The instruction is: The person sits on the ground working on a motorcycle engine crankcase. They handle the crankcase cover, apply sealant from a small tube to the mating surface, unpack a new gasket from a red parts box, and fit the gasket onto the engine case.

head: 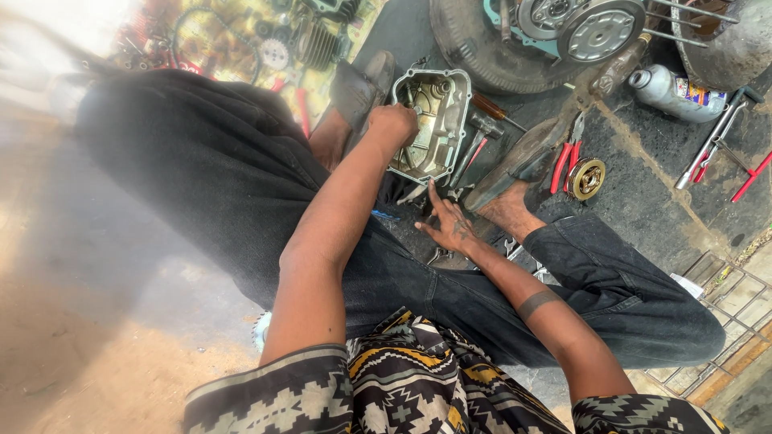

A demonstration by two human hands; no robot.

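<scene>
Left hand (393, 122): fingers curled into a fist, knuckles resting on the near rim of a metal engine cover (430, 120); whether anything sits inside the fist cannot be told. Engine cover: grey cast piece, hollow side up, lying on the ground between the person's two feet. Right hand (447, 225): fingers spread flat and released, palm down on small metal parts (438, 255) just below the cover, gripping nothing. Beside the cover, right: a hammer (474, 145) and a brown-handled screwdriver (492, 108). Further right: red-handled pliers (568, 154) touching a round brass-coloured part (586, 178). Surface: dark mat (643, 185), worn and stained, bordered at lower right by a metal grate (724, 305); bare sandy ground (96, 321) to the left. Top of view: a tyre with hub and engine pieces (547, 36), and a litter of gears and chain (265, 40) at upper left. Packages: one grey plastic bottle (671, 90) lying on its side at upper right, carrying a multicoloured label. Long red-handled tools (716, 145) lie beyond it.
</scene>
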